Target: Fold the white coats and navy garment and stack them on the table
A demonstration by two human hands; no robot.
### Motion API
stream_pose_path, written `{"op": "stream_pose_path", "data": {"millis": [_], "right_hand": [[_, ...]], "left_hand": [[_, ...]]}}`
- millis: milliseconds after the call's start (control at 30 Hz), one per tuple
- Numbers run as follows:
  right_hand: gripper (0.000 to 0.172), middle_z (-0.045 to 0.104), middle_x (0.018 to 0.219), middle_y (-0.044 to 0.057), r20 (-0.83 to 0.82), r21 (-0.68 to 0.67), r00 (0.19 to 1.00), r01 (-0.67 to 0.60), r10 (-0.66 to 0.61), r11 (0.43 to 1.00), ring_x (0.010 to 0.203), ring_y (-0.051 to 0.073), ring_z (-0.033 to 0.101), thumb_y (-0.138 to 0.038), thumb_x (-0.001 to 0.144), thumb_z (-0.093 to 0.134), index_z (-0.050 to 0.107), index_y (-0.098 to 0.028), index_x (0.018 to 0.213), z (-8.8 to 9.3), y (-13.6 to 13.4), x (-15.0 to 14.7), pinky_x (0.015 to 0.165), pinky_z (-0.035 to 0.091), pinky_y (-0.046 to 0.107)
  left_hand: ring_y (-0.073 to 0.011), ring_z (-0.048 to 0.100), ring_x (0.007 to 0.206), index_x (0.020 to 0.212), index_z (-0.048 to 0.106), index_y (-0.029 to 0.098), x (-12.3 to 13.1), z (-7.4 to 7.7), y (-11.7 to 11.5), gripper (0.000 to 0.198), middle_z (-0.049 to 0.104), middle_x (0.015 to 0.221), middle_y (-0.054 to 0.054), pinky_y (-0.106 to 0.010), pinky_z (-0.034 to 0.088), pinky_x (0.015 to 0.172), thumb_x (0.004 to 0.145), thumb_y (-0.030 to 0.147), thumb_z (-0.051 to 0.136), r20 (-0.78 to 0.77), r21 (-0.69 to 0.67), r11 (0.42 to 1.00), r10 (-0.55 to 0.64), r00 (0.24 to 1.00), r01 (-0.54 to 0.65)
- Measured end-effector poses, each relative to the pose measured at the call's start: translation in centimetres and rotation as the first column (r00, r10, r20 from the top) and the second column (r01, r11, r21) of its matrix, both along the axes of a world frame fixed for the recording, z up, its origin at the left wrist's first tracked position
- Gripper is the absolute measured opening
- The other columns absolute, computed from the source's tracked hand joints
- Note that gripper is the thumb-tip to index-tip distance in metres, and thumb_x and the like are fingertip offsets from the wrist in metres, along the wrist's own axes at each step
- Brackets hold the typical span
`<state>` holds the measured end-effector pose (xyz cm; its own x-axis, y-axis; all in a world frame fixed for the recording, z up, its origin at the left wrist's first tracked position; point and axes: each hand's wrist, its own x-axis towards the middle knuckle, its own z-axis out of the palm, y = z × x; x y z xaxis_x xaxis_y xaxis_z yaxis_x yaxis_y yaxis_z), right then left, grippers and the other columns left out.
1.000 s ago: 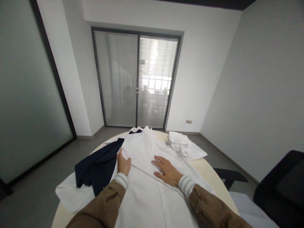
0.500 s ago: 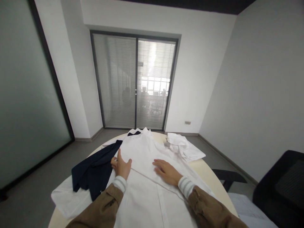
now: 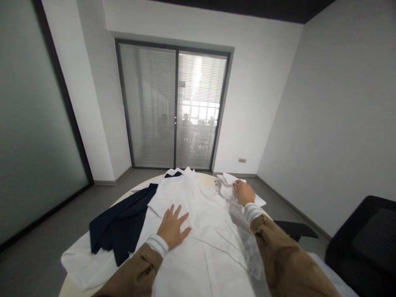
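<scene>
A white shirt (image 3: 198, 247) lies spread over the round table, its collar end at the far side. My left hand (image 3: 175, 227) rests flat on the shirt with its fingers spread. At the far right, my right hand (image 3: 244, 192) is closed, its fingertips pinching white cloth beside a folded white garment (image 3: 227, 178). Whether the pinched cloth belongs to the shirt or to that garment I cannot tell. A greyish, sheer-looking stretch of material (image 3: 247, 239) runs down beside my right forearm.
Dark navy cloth (image 3: 123, 222) lies left of the shirt, over more white cloth (image 3: 86, 260). The pale table (image 3: 69, 284) shows its rim at the left. A black chair (image 3: 361, 247) stands at the right. Glazed doors with blinds (image 3: 175, 103) are beyond.
My right hand has moved from the shirt to the far right and closed on white cloth. My left hand has shifted right and nearer, and now lies flat. The sheer-looking material has appeared.
</scene>
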<state>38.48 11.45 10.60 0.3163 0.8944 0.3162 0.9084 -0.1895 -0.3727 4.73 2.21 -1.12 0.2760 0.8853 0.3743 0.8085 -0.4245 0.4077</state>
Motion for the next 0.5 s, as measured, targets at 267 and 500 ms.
{"op": "stream_pose_path", "data": {"millis": [267,500], "right_hand": [[0.040,0.067,0.105,0.013,-0.319,0.718,0.914,0.061,0.250,0.693,0.093,0.024,0.061,-0.041,0.096,0.038,0.056,-0.015,0.120,5.7,-1.6,-1.5,0.078,0.046,0.034],[0.023,0.068,0.105,0.009,0.172,0.572,0.581,-0.716,0.795,0.400,0.095,0.020,0.061,-0.031,0.098,0.046,0.061,-0.021,0.112,5.9,-9.2,-10.6,0.085,0.047,0.033]], "left_hand": [[-0.0371,0.022,0.146,0.133,0.060,0.026,0.2,0.7,0.0,0.050,0.044,0.151,-0.009,-0.056,0.016,0.117,0.090,0.051,0.054,0.020,-0.064,0.998,0.004,1.000,-0.002],[-0.0303,0.062,0.115,0.137,0.053,0.014,-0.6,1.9,1.8,0.073,0.070,0.117,-0.015,-0.050,0.033,0.110,0.096,0.064,0.018,0.835,-0.276,0.957,0.196,0.514,0.084]]}}
